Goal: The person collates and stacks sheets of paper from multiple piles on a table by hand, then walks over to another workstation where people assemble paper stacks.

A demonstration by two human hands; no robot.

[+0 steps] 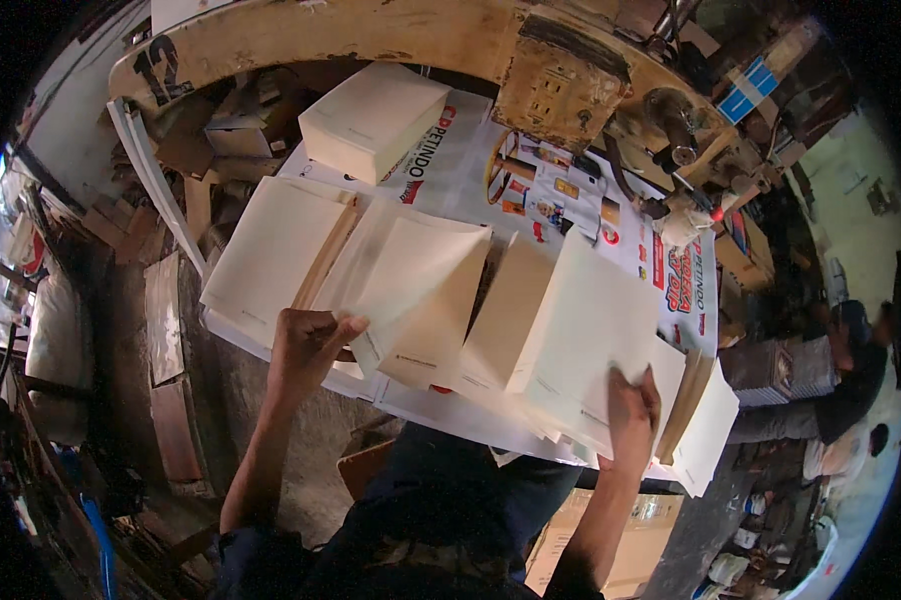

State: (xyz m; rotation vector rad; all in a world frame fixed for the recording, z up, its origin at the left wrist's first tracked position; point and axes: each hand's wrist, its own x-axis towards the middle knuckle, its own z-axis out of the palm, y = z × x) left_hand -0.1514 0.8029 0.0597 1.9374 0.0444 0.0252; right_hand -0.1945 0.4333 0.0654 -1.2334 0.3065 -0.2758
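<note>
My left hand (313, 343) pinches the near left corner of a white paper sheet (391, 262), which bends upward over the cream paper (433, 318) below it. Curled fingers of my right hand (631, 412) grip the near edge of another white sheet (601, 310), right of the middle. This second sheet slants upright beside a cream paper panel (506, 318). Left of my left hand lies a flat white paper stack (276, 245) with a brown strip along its side. White paper with a brown strip (685, 405) also lies right of my right hand.
A thick paper block (373, 118) stands at the far left of the table, on a printed banner (471, 140). A worn yellowish machine frame (411, 40) arches across the back. A cardboard box (643, 535) sits below the near edge. Another person (846, 375) is at the right.
</note>
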